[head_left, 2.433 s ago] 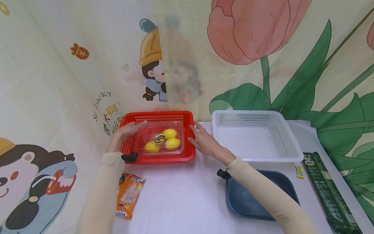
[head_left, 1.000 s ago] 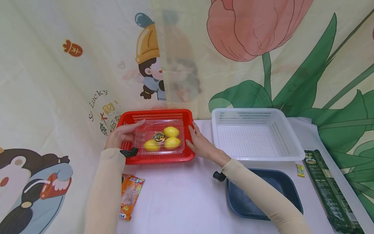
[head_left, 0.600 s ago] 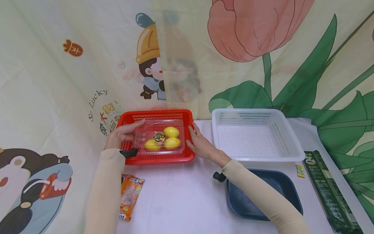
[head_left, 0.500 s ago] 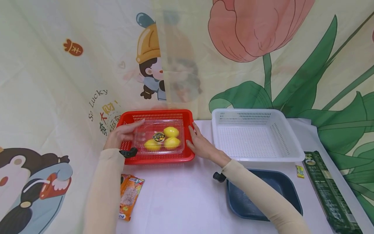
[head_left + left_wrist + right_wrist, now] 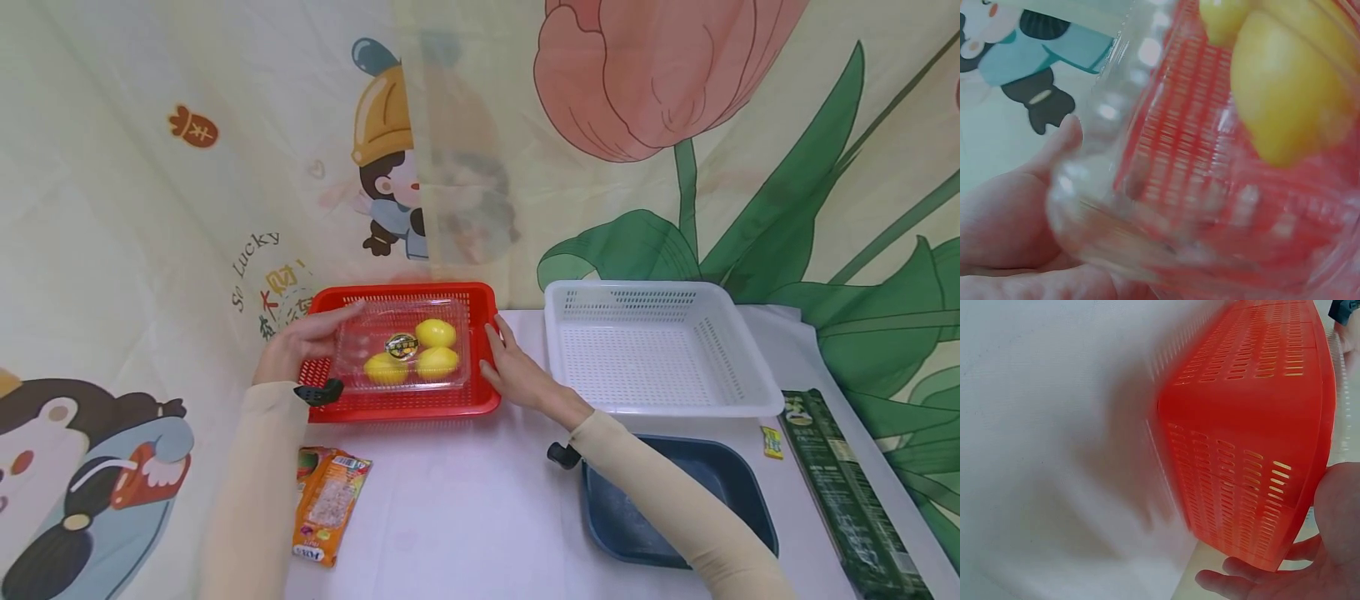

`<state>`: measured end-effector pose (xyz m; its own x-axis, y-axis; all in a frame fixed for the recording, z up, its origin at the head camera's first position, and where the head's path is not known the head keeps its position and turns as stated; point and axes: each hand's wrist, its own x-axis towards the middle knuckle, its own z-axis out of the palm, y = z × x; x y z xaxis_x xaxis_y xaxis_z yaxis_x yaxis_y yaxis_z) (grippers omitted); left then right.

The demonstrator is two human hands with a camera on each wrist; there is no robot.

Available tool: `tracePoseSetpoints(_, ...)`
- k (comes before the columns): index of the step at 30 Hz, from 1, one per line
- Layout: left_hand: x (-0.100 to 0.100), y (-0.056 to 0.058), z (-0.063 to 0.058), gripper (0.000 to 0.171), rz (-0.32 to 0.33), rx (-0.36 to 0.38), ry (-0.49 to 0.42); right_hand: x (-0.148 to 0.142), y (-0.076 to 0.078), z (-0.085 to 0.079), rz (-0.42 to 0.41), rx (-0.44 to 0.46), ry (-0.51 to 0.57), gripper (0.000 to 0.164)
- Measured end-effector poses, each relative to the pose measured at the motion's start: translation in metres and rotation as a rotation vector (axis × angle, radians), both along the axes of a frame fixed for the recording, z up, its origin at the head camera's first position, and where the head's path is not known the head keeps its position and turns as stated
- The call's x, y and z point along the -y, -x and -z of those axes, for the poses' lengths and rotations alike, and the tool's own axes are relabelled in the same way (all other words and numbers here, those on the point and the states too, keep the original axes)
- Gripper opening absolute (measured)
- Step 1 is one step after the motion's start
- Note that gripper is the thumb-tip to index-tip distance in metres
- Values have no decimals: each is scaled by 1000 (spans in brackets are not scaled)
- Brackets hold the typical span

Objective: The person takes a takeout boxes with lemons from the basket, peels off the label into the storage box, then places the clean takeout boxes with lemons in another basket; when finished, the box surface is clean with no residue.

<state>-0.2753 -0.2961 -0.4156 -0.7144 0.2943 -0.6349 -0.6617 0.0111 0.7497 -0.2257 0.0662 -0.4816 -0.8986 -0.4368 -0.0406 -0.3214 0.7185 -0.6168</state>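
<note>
My left hand [image 5: 300,340] holds a clear plastic box [image 5: 352,358] by its left end, with the thumb on the far side. Several glossy yellow lemons [image 5: 437,363] sit inside the box, under a round black-and-gold label [image 5: 402,346]. The box is inside and above the red perforated basket [image 5: 412,410], close over its floor. In the left wrist view the lemons [image 5: 1291,81] show through the plastic, and the fingers are partly hidden below it. My right hand [image 5: 517,362] rests against the basket's right rim, its fingers extended along the outer wall in the right wrist view.
A white perforated basket [image 5: 637,408] stands right of the red one. Nearer lies a dark blue tray [image 5: 622,533], partly under my right forearm. Orange snack packets [image 5: 333,504] lie front left. A small yellow packet [image 5: 771,442] and a long green package [image 5: 847,492] lie right.
Between half a second ago and now, my left hand and the clear box have shifted slightly left and up in the red basket. My right hand has stayed at the rim.
</note>
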Motion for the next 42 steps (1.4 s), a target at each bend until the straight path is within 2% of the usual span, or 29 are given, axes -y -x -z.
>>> tracePoseSetpoints(6,1,-7,-22,48,-4,13,-8,0,-1,-2,6,7,14,78)
tracePoseSetpoints(12,2,-18,-37,46,-33,-17,-23,0,-1,-1,6,9,28,78)
tracePoseSetpoints(18,6,-33,-46,40,40,-66,-73,0,-2,0,-6,8,21,77)
tracePoseSetpoints(21,7,-40,-50,38,48,-84,-98,0,-3,0,-8,-5,12,76)
tracePoseSetpoints(25,5,-50,-54,42,38,-117,-80,-1,-3,-1,-4,-7,8,76)
tracePoseSetpoints(29,2,-61,-59,44,68,-158,-47,-1,-2,-2,5,-5,15,76)
tracePoseSetpoints(33,2,-74,-63,41,101,-207,-58,-2,-1,-2,6,-12,18,76)
tracePoseSetpoints(42,3,-112,-55,37,187,-241,-84,-2,-1,0,-19,-33,22,75)
